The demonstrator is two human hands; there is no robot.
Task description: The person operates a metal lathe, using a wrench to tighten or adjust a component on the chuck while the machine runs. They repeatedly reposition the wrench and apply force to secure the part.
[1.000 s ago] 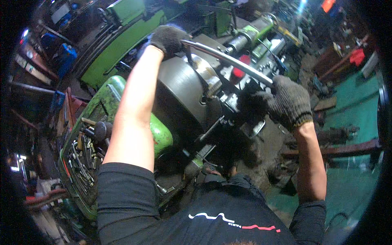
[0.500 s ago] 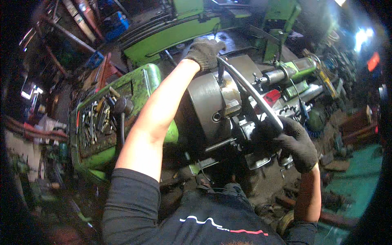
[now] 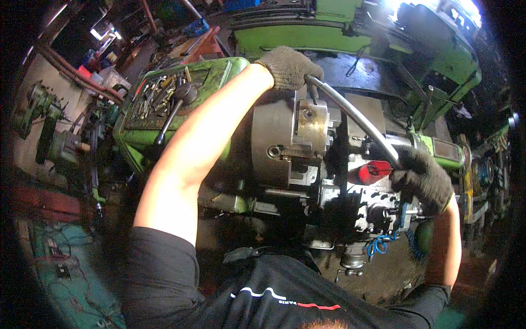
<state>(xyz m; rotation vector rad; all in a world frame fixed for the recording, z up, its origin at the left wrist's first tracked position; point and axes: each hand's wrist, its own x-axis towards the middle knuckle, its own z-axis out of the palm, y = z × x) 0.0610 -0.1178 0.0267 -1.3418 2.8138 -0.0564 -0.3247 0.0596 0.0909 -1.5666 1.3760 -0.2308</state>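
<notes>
My left hand [image 3: 287, 68], in a dark knit work glove, is closed over the top of a chuck key [image 3: 313, 91] above a lathe chuck [image 3: 268, 129]. From there a long metal bar [image 3: 359, 118] slants down to the right, towards me. At its near end my right hand [image 3: 424, 181], gloved too, wraps round the bar. The key's lower end meets the upper side of the chuck beside a stepped jaw [image 3: 313, 122]; its tip is hidden. A square-holed socket [image 3: 274, 151] shows on the chuck's near side. Below the right hand lies a red object [image 3: 375, 171].
Left of the chuck, the green headstock [image 3: 233, 71] carries a tray of loose tools [image 3: 159, 98] and a ball-ended lever [image 3: 174, 112]. The tool carriage [image 3: 372, 211] and a coiled blue hose [image 3: 377, 247] are at right. Another green machine [image 3: 301, 41] stands behind.
The view has turned, so the lathe lies more level and the headstock sits nearer the middle. Both hands keep their hold on the key and bar.
</notes>
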